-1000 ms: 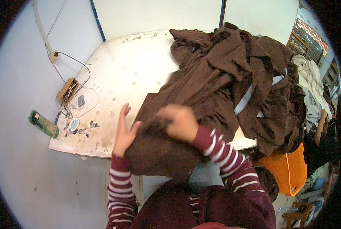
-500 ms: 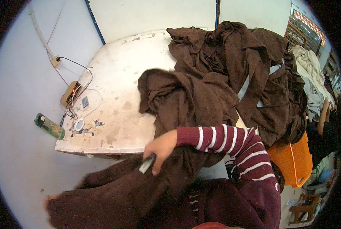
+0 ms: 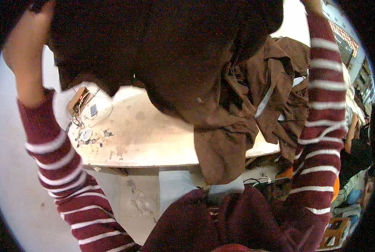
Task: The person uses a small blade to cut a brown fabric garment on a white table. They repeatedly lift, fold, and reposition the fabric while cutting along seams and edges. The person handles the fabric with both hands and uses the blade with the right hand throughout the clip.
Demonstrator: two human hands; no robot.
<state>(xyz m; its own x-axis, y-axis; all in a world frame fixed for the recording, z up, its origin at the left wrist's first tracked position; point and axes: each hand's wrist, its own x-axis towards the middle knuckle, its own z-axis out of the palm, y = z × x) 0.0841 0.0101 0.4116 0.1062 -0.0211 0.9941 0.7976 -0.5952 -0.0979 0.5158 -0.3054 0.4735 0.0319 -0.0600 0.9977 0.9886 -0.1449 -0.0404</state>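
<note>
A large piece of dark brown cloth [image 3: 153,54] is lifted high and spread across the upper part of the view, hiding the back of the table. My left hand [image 3: 27,50] is raised at its left edge and closed on it; the fingertips are blurred and cut off by the frame. Of my right hand [image 3: 312,6], raised at the upper right, only the wrist end shows, and its fingers are out of the picture. The lower end of the cloth hangs over the table's front edge near my lap.
More brown cloth [image 3: 275,80] lies heaped on the right of the pale worn table [image 3: 128,143]. On the table's left are a brown box with cables [image 3: 78,101] and a small round white object [image 3: 85,135]. An orange basket [image 3: 335,189] and another person's arm [image 3: 352,128] are at the right.
Both arms have swung up and apart, raising the brown cloth from my lap. My right hand, which held a small black-and-white object, has gone up to the upper right edge.
</note>
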